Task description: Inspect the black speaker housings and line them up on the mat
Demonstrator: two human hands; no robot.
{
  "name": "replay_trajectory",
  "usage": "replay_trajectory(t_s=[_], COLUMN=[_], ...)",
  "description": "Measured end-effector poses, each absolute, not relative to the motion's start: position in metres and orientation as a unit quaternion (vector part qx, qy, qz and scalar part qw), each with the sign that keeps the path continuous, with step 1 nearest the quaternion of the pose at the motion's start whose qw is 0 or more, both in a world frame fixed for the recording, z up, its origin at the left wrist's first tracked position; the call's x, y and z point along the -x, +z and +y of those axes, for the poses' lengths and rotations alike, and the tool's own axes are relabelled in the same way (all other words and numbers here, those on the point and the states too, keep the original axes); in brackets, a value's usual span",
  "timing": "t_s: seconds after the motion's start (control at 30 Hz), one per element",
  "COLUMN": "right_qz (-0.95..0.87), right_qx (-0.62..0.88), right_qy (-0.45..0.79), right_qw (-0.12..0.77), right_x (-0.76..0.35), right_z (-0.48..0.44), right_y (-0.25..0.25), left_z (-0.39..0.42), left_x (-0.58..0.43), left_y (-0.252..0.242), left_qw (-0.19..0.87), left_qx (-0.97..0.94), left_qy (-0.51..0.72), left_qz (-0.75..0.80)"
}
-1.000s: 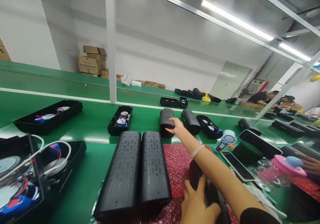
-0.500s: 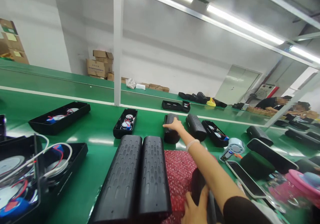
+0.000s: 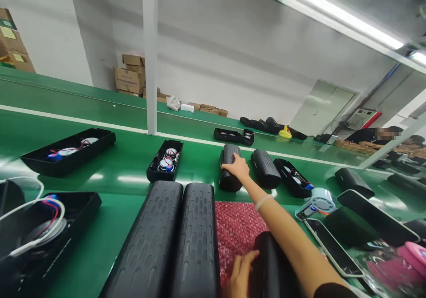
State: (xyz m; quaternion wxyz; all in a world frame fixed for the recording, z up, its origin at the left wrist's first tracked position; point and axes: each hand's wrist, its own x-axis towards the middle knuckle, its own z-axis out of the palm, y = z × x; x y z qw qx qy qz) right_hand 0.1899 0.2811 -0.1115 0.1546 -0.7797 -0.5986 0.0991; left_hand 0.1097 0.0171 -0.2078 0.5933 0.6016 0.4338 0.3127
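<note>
Hands are both on speakers. Right hand [image 3: 237, 168] is stretching across the green belt [image 3: 126, 164], fingers draped over a ribbed black speaker [image 3: 228, 180], grip unclear. That speaker is lying on the belt, just left of a second speaker [image 3: 265, 169], with a tray of drivers [image 3: 293, 178] beyond it. Left hand [image 3: 240, 273] is sitting low at the frame edge, fingers pressed against a dark speaker [image 3: 271, 267] on red bubble wrap [image 3: 236, 231]; can't tell if it's gripping. Two large speaker housings [image 3: 146, 240] are lying side by side, left of the wrap. More open trays [image 3: 165, 160] with wired drivers are sitting along the belt to the left. Black panels [image 3: 331, 247] are lying to the right. A co-worker [image 3: 366, 135] is working at the far right, past stacked cardboard boxes [image 3: 128, 79].
</note>
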Motion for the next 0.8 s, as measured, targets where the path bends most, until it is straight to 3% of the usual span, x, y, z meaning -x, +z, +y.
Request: replay_trajectory(t_s=[0.23, 0.47, 0.8], right_qz=[-0.610, -0.609, -0.589], right_qx=[0.779, 0.780, 0.796], right_qy=[0.089, 0.061, 0.047], right_qw=[0.118, 0.134, 0.127], right_x=[-0.190, -0.201, -0.207], right_z=[0.289, 0.287, 0.291], right_y=[-0.111, -0.111, -0.107], left_z=[0.012, 0.005, 0.009], left_x=[-0.108, -0.108, -0.106], left_y=[-0.195, -0.192, -0.186], left_qw=[0.604, 0.604, 0.620], left_qx=[-0.587, -0.584, -0.576], left_qy=[0.348, 0.357, 0.313], left_qz=[0.412, 0.410, 0.431])
